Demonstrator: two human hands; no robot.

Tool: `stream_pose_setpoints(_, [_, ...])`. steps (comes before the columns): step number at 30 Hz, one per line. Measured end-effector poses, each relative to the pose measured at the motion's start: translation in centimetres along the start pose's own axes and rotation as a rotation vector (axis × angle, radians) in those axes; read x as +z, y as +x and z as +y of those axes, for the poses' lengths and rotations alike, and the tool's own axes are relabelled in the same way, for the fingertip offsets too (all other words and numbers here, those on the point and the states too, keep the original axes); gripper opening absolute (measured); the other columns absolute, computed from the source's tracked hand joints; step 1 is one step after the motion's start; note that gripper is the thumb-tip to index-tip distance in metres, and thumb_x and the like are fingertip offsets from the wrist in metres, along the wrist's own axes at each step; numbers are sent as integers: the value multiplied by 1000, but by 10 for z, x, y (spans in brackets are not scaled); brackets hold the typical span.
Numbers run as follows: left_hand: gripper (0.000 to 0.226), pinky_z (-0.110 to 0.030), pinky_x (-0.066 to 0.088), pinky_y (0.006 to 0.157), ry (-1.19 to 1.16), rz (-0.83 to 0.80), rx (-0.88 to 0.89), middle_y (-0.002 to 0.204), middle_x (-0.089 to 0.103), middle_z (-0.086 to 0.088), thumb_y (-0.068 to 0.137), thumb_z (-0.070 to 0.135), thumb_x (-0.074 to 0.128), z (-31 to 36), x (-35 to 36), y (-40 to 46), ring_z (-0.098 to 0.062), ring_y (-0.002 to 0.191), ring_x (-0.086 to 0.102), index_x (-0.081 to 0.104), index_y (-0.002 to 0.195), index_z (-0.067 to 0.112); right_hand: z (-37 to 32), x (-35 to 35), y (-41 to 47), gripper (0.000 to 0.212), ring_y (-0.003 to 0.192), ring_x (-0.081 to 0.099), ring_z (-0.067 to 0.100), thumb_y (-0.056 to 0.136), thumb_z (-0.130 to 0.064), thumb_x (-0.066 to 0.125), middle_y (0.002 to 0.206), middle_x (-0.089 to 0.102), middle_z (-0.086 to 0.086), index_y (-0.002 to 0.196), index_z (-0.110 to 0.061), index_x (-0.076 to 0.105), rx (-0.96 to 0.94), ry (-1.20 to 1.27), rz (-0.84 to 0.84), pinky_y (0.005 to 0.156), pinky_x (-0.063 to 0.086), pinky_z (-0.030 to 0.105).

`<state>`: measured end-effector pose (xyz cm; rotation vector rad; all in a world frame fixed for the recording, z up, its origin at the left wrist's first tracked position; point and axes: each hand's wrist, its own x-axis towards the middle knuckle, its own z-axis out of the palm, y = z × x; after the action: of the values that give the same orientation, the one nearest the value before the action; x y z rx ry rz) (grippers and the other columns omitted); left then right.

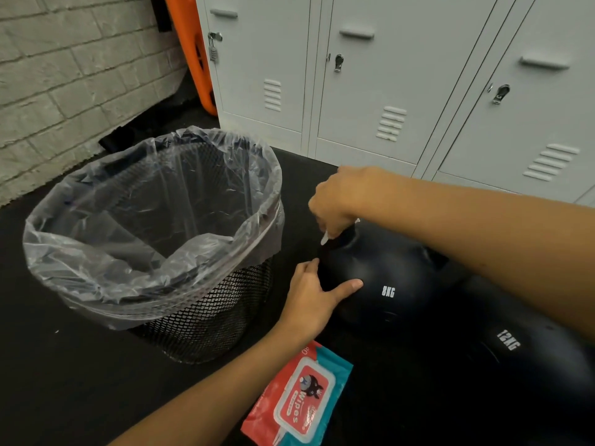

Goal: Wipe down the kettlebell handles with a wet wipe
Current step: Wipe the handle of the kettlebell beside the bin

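Note:
A black kettlebell marked 8KG (380, 278) lies on the dark floor right of centre. My right hand (341, 201) is closed over its handle with a white wet wipe (324, 238) pressed against it; only a corner of the wipe shows. My left hand (314, 297) rests flat on the left side of the bell's body, fingers spread. A second black kettlebell marked 12KG (521, 358) sits at the lower right, partly under my right forearm. A red and teal pack of wipes (299, 397) lies on the floor below my left hand, its lid closed.
A black mesh bin (206, 317) lined with a clear plastic bag stands just left of the kettlebells. Grey lockers (386, 91) line the back. A white brick wall (64, 75) is at the left, with an orange object (193, 43) leaning beside the lockers.

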<state>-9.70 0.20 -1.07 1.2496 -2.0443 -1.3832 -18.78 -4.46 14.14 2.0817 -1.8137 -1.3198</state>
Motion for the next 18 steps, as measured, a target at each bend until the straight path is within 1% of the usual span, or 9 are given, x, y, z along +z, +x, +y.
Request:
stream_pose_setpoints(4, [87,-19,31,99,16,0,1,140,41,-2,76,53,72,1,-2,0,-15,129,40,38,145,12,-25,13,-3,42,129,48,26,99,-34,53,140,50,5,138,-19,48,-58,-109,52,105,32,38])
stream_pose_setpoints(7, [86,-25,33,107,20,4,29,141,41,-1,76,54,71,-1,-3,0,-16,131,38,38,144,14,-9,11,-6,44,122,53,27,97,-44,53,131,56,6,132,-18,53,21,64,89,99,36,39])
stream_pose_setpoints(8, [87,-29,32,109,13,13,33,143,39,-1,76,54,71,0,-4,0,-16,133,36,36,145,13,0,11,-6,42,116,57,29,96,-47,54,122,60,6,126,-18,58,59,174,99,95,39,38])
stream_pose_setpoints(10, [87,-33,32,112,-13,45,42,144,38,-1,77,53,70,3,-6,2,-16,134,35,34,146,13,21,15,-7,31,99,61,31,95,-45,53,95,62,5,100,-17,67,109,417,100,89,48,37])
stream_pose_setpoints(11, [86,-34,32,112,-29,57,50,143,38,0,77,52,70,5,-7,3,-15,133,36,35,146,13,30,18,-10,32,94,60,32,96,-43,50,87,59,7,86,-15,63,124,527,110,87,49,39])
stream_pose_setpoints(12, [85,-36,33,112,-49,72,65,142,40,0,77,51,71,7,-8,4,-14,132,37,37,145,14,39,22,-14,36,92,57,32,98,-42,45,87,55,9,79,-13,56,138,611,128,86,48,38])
stream_pose_setpoints(13, [84,-37,34,111,-74,88,80,140,41,1,77,50,72,10,-8,6,-13,132,38,38,145,15,45,27,-19,38,92,54,32,100,-41,40,90,53,10,78,-12,52,148,668,151,83,44,36])
stream_pose_setpoints(15, [81,-38,35,111,-114,106,116,139,41,4,76,47,73,17,-10,8,-11,131,38,39,144,17,53,36,-34,39,94,50,31,104,-37,31,97,52,13,87,-8,51,151,710,186,81,39,36])
stream_pose_setpoints(18, [79,-38,34,112,-115,122,178,140,39,6,78,44,72,27,-11,9,-9,131,37,37,144,18,61,52,-58,40,99,51,31,107,-30,22,104,57,16,95,-6,52,145,720,223,87,41,38])
